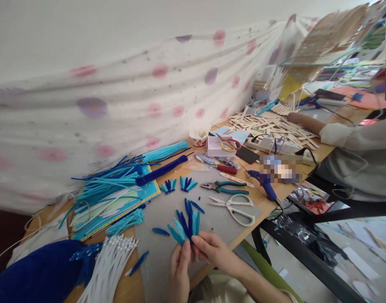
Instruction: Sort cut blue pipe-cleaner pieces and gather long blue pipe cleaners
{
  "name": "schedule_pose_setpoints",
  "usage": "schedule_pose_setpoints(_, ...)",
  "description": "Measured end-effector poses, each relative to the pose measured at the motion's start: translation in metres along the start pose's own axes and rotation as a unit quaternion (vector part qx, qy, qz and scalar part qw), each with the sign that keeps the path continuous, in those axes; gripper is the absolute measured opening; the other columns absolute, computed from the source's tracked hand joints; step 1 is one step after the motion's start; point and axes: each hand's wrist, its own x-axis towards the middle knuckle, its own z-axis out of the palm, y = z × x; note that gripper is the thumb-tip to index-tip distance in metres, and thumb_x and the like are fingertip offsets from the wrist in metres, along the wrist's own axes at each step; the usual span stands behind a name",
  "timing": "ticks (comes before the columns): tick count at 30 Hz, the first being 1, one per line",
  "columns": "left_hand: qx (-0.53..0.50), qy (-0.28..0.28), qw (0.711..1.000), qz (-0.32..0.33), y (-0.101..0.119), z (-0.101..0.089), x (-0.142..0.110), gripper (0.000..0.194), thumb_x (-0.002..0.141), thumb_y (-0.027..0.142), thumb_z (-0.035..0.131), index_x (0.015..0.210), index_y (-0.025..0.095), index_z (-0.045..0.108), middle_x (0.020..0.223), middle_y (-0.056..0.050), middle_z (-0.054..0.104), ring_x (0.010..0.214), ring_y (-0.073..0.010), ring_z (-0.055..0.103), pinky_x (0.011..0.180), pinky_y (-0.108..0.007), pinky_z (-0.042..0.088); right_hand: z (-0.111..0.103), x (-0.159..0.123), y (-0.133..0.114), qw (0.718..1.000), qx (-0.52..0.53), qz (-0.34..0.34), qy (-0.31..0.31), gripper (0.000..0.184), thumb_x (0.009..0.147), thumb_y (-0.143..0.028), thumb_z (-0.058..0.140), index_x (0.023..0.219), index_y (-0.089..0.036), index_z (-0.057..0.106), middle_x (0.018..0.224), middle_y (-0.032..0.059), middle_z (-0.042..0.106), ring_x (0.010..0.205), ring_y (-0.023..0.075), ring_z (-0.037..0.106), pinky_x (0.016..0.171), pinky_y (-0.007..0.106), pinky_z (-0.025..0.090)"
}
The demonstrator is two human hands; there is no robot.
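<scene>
We pinch the petal fan [187,226] at its base, left hand [179,269] and right hand [213,251] both closed on it; petals point up and away, over the grey mat [167,202].

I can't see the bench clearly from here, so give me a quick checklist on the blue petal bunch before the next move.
1. Both hands on the petal bunch: ok, left hand and right hand pinch its base.
2. Petals fanned upward: ok.
3. Spare petal lies loose on the grey mat: ok.
4. Scissors and pliers apart from the hands: ok.
5. Bunch bound at its base: cannot tell, fingers cover it.
</scene>
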Motion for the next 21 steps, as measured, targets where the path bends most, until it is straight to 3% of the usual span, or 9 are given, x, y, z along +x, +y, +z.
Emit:
schedule_pose_setpoints(3,0.007,-0.034,0.999,0.007,-0.0005,-0.0011,0.0004,0.057,0.063,0.069,0.068,0.051,0.017,0.050,0.050,0.003,0.042,0.051,-0.0107,0.039,0.050,-0.023,0.034,-0.0076,0.0008,-0.0025,0.999,-0.023,0.004,-0.041,0.058,0.084,-0.070,0.044,0.061,-0.017,0.049,0.052,-0.0047,0.044,0.048,0.0067,0.035,0.047,0.021,0.025)
schedule_pose_setpoints(8,0.049,-0.050,0.997,0.025,0.0002,-0.0018,0.0003,0.056,0.070,0.068,0.064,0.053,0.017,0.048,0.052,0.004,0.037,0.051,-0.0102,0.035,0.049,-0.023,0.028,-0.0106,-0.0015,-0.0067,0.998,-0.038,0.000,-0.054,0.064,0.083,-0.073,0.040,0.061,-0.015,0.052,0.053,-0.0042,0.044,0.046,0.0056,0.032,0.044,0.021,0.022)
schedule_pose_setpoints(12,0.075,-0.077,0.994,0.018,-0.0025,-0.0046,0.0000,0.061,0.068,0.075,0.058,0.051,0.018,0.047,0.051,0.003,0.037,0.051,-0.0112,0.036,0.049,-0.024,0.029,-0.0084,-0.0027,-0.0078,0.996,-0.048,0.022,-0.071,0.063,0.086,-0.069,0.040,0.061,-0.014,0.054,0.048,-0.0060,0.038,0.042,0.0045,0.029,0.041,0.020,0.021)
schedule_pose_setpoints(17,0.092,-0.076,0.992,0.044,-0.0020,-0.0074,-0.0021,0.055,0.071,0.069,0.061,0.055,0.017,0.053,0.053,0.002,0.042,0.054,-0.0120,0.039,0.052,-0.023,0.034,-0.0088,-0.0040,-0.0073,0.995,-0.068,0.026,-0.075,0.064,0.085,-0.071,0.040,0.055,-0.015,0.051,0.043,-0.0056,0.041,0.038,0.0042,0.033,0.039,0.019,0.023)
schedule_pose_setpoints(21,0.086,-0.073,0.992,0.065,-0.0020,-0.0056,-0.0012,0.058,0.070,0.071,0.059,0.050,0.018,0.048,0.050,0.002,0.041,0.052,-0.0120,0.040,0.050,-0.023,0.035,-0.0075,-0.0041,-0.0096,0.996,-0.053,0.025,-0.074,0.066,0.084,-0.072,0.040,0.056,-0.014,0.054,0.041,-0.0064,0.039,0.035,0.0035,0.030,0.037,0.020,0.021)
